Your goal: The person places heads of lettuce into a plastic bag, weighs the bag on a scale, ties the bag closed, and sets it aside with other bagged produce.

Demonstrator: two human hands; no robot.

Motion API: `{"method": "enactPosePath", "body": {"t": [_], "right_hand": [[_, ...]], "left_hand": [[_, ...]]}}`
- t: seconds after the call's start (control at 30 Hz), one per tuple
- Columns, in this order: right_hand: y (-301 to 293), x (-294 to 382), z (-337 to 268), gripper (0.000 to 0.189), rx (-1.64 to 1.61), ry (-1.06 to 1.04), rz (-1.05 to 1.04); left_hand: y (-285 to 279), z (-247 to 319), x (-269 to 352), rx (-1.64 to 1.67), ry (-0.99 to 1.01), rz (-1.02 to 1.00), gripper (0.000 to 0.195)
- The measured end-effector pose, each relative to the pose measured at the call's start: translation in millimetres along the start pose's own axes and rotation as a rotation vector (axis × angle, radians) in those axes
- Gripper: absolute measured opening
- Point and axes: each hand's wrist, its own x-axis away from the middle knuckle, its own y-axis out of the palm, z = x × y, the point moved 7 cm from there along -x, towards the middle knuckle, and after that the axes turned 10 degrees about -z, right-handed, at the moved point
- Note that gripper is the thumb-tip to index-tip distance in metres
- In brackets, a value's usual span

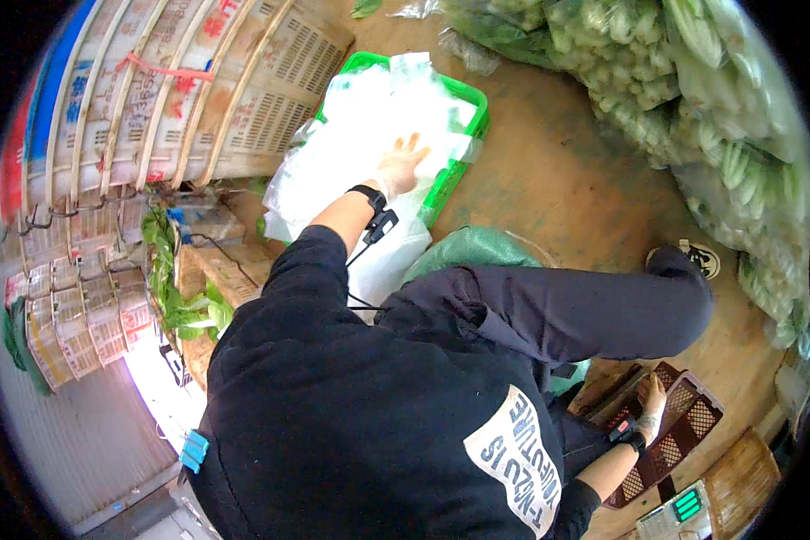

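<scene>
My left hand (403,165), fingers spread, lies palm down on a pile of white, translucent plastic bags (371,115). These bags fill a bright green plastic basket (482,115) and hang over its rim. Low on the right, my right hand (652,403) is beside or against a dark brown plastic crate (695,412) with lattice walls; its fingers look close together, and whether they grip the crate is unclear. A green woven sack (476,250) shows beside my bent leg. Both wrists wear black straps with small devices.
Stacked pale plastic crates (243,88) rise at the upper left. Clear bags of leafy green vegetables (682,94) are heaped along the right. Loose leafy greens (206,314) lie by a wooden stand (226,270) at the left. A brown woven container (742,479) is at the lower right.
</scene>
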Motion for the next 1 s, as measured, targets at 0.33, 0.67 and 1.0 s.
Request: {"method": "enactPosePath", "body": {"t": [0.33,0.67,1.0], "right_hand": [[23.2,28.0,-26.7,0.038,-0.025,0.147,-0.017],[13.9,-15.9,-1.8,0.036,-0.062,0.022,-0.067],[-4.5,-16.7,-5.5,0.035,0.086,-0.027,-0.070]], "left_hand": [[72.0,-9.1,-18.8,-0.175,-0.099,-0.476,0.069],[37.0,-66.6,134.5,0.451,0.103,-0.574,0.085],[-53.6,-130.4,182.2,0.732,-0.049,-0.402,0.032]]}}
